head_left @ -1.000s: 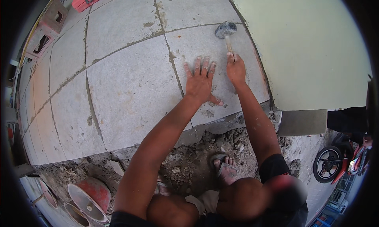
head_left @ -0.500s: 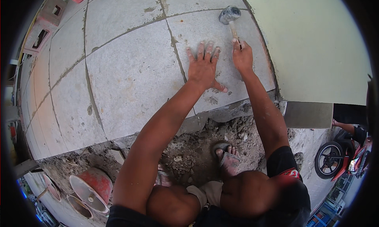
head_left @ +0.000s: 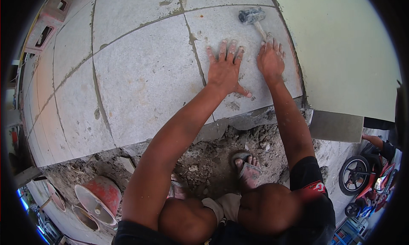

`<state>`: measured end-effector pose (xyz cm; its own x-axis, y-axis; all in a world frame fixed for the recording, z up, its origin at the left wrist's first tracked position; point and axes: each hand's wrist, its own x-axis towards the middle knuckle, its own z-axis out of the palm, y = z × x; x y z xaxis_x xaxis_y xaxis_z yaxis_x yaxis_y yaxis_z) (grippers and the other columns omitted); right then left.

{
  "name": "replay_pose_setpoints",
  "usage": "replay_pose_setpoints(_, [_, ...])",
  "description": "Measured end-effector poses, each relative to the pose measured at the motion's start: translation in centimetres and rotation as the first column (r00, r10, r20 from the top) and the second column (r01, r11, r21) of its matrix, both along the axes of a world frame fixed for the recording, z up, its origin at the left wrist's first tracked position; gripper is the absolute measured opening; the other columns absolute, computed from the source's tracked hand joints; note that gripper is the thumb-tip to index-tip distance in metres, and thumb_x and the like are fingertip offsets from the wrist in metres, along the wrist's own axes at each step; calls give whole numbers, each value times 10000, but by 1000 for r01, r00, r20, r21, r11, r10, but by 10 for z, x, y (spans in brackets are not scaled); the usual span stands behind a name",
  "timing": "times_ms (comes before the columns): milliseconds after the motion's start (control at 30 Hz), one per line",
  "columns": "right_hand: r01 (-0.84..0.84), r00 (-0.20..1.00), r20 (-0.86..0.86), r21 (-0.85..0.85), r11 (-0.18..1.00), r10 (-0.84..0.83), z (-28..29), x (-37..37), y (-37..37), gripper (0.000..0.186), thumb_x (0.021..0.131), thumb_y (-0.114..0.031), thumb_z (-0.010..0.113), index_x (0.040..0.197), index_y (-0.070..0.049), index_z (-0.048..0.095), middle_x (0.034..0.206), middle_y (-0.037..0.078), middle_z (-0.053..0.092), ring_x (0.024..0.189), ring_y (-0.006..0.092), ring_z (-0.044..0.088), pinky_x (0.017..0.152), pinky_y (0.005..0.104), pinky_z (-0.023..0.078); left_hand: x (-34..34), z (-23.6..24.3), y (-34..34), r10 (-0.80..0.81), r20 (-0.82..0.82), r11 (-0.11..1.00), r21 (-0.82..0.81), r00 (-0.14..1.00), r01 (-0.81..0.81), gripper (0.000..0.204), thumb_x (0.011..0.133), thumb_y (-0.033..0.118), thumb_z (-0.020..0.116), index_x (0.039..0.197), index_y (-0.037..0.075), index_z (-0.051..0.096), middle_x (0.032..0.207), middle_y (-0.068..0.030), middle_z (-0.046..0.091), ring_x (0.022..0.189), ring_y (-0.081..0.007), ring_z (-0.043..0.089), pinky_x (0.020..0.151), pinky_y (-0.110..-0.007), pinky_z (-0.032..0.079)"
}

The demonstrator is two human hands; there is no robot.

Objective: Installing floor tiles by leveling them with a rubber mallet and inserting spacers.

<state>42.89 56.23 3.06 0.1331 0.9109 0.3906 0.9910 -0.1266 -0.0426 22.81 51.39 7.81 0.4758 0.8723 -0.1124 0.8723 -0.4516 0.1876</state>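
My left hand [head_left: 224, 73] lies palm down on a pale grey tile [head_left: 221, 27], its fingers spread and holding nothing. To its right, my right hand [head_left: 271, 61] is also palm down, fingers stretched out over the near end of a mallet's handle. That mallet [head_left: 252, 16] has a dark, cement-smeared head and a light handle, and it rests on the same tile near the wall. My right palm and fingers hide the handle's end.
Grey mortar joints divide the surrounding tiles [head_left: 140, 74]. A pale green wall [head_left: 341, 44] borders them on the right. Below their broken edge is rubble soil [head_left: 204, 164], where my feet are. Red buckets [head_left: 100, 198] stand lower left; a red motorbike [head_left: 375, 177] is lower right, near another person's arm.
My right hand has turned palm down and its fingers have straightened from their grip on the handle. The mallet has tipped onto its side. My left hand stays on the tile.
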Motion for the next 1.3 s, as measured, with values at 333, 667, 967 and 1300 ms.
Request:
replay_pose_setpoints(333, [12,1000,-8,-9,1000,-12,8,-4,-4,500,1074,-307,463,1498,-47,521,1417,187,608,1334,403,544,1106,561,419,-1,1,-1,-2,28,1000,-29,1000,3,1567,498,911,775,1692,86,183,1767,-174,109,1626,-421,34,1207,-781,7])
replay_pose_setpoints(667, [11,1000,-6,-30,999,-11,9,-4,-5,510,1066,-307,467,1502,-47,513,1451,178,583,1333,402,537,1097,557,426,-2,-4,-5,12,73,1000,8,997,-13,1575,484,915,771,1686,76,195,1757,-202,113,1622,-437,37,1209,-777,-7])
replay_pose_setpoints(967, [3,1000,7,-20,1000,-3,7,-4,-5,514,1068,-310,466,1518,-63,499,1456,171,579,1323,398,539,1095,545,423,-11,-18,-12,-25,145,997,75,989,14,1473,557,934,713,1656,48,294,1743,-220,165,1620,-431,76,1235,-738,9])
replay_pose_setpoints(1300, [29,1000,-7,-46,999,-29,7,-4,-3,527,1075,-316,463,1549,-87,473,1508,170,554,1361,413,524,1122,558,413,-158,-31,11,473,101,830,282,875,-481,1055,963,818,397,1678,61,228,1746,-196,184,1631,-371,98,1259,-687,9])
